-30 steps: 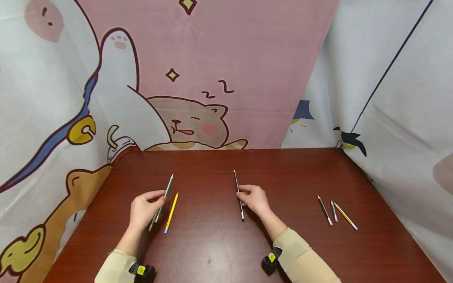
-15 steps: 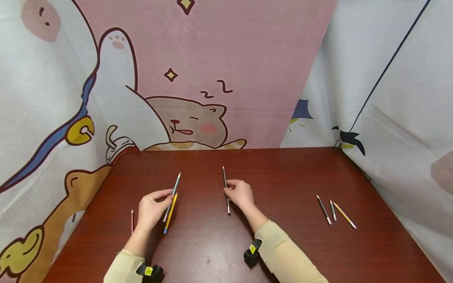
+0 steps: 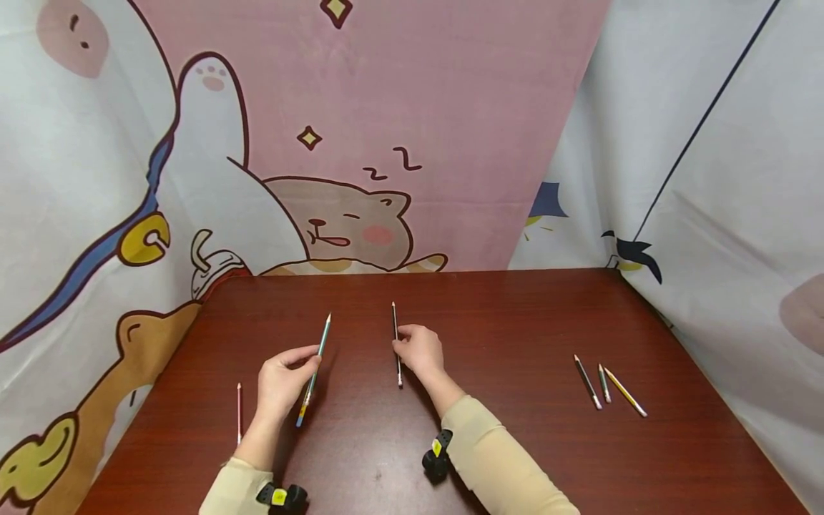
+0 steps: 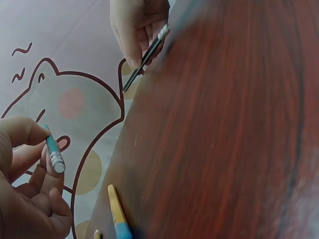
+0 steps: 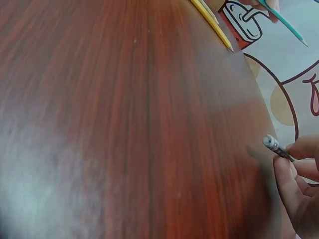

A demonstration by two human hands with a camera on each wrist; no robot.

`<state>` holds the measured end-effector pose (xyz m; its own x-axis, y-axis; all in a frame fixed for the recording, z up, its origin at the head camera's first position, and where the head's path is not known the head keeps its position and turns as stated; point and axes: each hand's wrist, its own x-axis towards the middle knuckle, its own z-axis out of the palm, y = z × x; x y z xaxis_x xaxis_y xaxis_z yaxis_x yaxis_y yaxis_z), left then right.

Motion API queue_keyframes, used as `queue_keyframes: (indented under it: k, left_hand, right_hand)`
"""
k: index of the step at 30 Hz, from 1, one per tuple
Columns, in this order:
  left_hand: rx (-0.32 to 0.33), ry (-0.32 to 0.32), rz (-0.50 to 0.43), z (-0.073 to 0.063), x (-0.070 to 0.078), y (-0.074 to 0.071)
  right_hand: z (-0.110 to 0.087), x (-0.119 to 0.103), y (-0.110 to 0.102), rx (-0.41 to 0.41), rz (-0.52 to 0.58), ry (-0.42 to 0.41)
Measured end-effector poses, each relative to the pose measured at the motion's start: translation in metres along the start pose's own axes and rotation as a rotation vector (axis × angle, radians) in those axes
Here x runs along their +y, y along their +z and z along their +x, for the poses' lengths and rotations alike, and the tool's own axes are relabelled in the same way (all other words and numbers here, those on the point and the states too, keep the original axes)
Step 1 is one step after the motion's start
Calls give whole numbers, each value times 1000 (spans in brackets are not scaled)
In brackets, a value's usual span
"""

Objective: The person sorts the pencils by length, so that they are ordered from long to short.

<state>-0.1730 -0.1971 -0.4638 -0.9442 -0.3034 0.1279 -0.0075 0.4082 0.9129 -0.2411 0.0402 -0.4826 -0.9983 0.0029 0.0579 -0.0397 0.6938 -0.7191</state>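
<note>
In the head view my left hand [image 3: 280, 383] pinches a teal pencil [image 3: 324, 336] between thumb and fingers, its sharpened tip pointing up and away. The left wrist view shows this pencil's white eraser [image 4: 58, 165]. Behind the teal pencil lies a yellow pencil [image 4: 118, 211] with a blue end, mostly covered in the head view. To the right, my right hand [image 3: 421, 354] pinches a black pencil [image 3: 395, 320], tip away from me. Its eraser [image 5: 269, 141] faces the right wrist camera. The two held pencils are apart.
A red pencil [image 3: 239, 411] lies left of my left forearm, partly hidden. On the right of the brown table [image 3: 515, 322] lie a dark pencil [image 3: 587, 383], a short green pencil [image 3: 604, 384] and a yellow pencil [image 3: 627, 394]. A cartoon-printed cloth [image 3: 450, 107] hangs behind the table.
My left hand has moved right with the teal pencil, now in front of the yellow one. The right hand has moved left with the black pencil. The red pencil has come into view.
</note>
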Motion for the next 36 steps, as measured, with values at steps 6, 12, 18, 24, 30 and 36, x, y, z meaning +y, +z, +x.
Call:
queue_keyframes:
  k: [6,12,18,24,30,36]
  left_hand:
    - [13,-28,-51,0,1,3]
    - [6,-24,-38,0,4,8]
    - [16,-26,-42,0,4,12]
    - [14,-20,-26,0,2,15]
    - [15,-18,-29,2,0,17]
    - [10,-23,-42,-1,1,18]
  right_hand:
    - [1,-8,7,23,-30,-6]
    - [1,-12,12,26,-55,3]
    - [2,-13,14,33,-67,6]
    - [4,-14,17,51,-98,1]
    - [4,-15,19,53,-117,13]
    - [2,-15,20,67,-178,-42]
